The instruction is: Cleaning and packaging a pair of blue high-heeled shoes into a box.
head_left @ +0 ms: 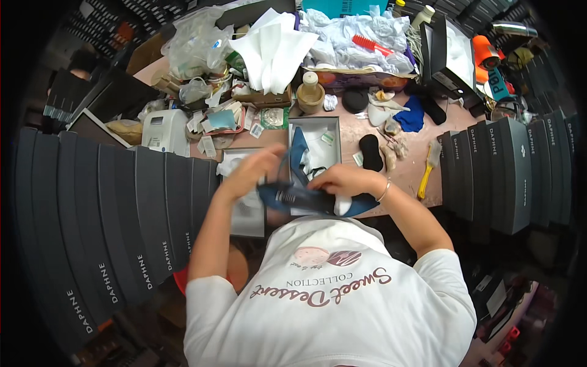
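A dark blue strapped shoe (361,206) with a black insole lies across the near table edge, close to my body. My right hand (350,181) has its fingers closed on the shoe's inner side, next to a white wad (342,205) in the toe part. Over the heel and strap end is my left hand (260,169), smeared by motion, so its grip on the strap does not show. Just beyond, an open grey shoe box (337,131) holds a second blue shoe (298,147). A pale box part (247,227) with white paper lies below my left hand.
Stacked dark shoe boxes (116,208) wall the left, and more boxes (510,177) the right. A yellow-handled brush (427,174), a black pad (370,153) and a blue cloth (411,114) lie right. A white label printer (165,131) stands left; a paper-filled bin (354,43) is behind.
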Tool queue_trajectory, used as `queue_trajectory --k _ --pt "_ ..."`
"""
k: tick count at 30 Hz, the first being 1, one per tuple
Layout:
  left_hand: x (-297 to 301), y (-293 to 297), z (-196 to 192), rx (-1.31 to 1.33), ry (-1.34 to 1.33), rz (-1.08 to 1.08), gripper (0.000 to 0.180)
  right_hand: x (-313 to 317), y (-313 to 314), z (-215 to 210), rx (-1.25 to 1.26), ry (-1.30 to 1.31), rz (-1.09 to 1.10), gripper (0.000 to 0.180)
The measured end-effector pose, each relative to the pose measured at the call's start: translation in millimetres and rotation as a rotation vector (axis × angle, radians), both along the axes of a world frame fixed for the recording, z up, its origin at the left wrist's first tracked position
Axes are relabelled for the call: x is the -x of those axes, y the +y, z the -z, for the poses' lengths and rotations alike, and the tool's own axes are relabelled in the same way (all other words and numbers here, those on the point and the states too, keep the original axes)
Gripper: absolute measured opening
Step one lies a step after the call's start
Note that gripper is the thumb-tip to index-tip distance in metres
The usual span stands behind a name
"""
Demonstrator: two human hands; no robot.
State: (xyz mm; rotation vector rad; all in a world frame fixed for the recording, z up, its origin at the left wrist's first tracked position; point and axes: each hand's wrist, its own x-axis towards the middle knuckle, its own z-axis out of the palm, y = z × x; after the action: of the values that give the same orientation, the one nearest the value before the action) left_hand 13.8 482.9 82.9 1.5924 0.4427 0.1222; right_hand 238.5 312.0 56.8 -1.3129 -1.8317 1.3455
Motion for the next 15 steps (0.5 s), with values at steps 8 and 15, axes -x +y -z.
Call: queue_trajectory --k 8,15 --pt "14.5 -52.8 69.5 0.880 0.192 0.165 0.054 13.9 13.6 -36.8 -0.601 -0.449 0.559 0.061" --pt "-9.4 -58.9 48.1 1.032 0.075 -0.087 0.054 51.3 24.0 15.8 -0.290 -0.218 0.910 0.099"
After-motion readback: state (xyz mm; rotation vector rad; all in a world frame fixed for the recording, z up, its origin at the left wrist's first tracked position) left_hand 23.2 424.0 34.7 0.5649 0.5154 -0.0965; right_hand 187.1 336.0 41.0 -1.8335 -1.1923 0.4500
